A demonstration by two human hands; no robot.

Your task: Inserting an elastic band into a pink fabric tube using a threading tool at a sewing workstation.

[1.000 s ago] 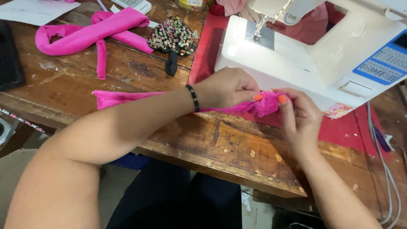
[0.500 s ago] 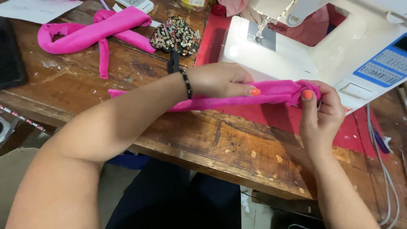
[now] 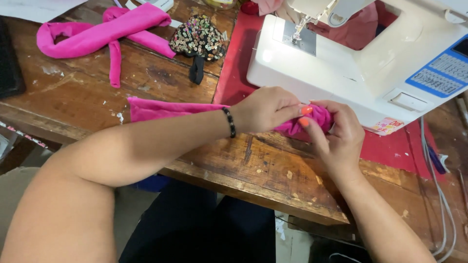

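A long pink fabric strip lies across the wooden table, its right end bunched between both hands. My left hand pinches the bunched cloth from the left with its fingertips. My right hand grips the same bunch from the right, fingers curled round it. Both hands sit just in front of the white sewing machine. My left forearm hides the middle of the strip.
A second pink fabric piece, folded in a loop, lies at the back left. A sequinned dark item rests beside it. A red mat lies under the machine. Cables hang at the right. A dark object is at the far left edge.
The strip was stretched out to the right half a second ago; now its right end is gathered back into a bunch, and both hands are lower and closer together.
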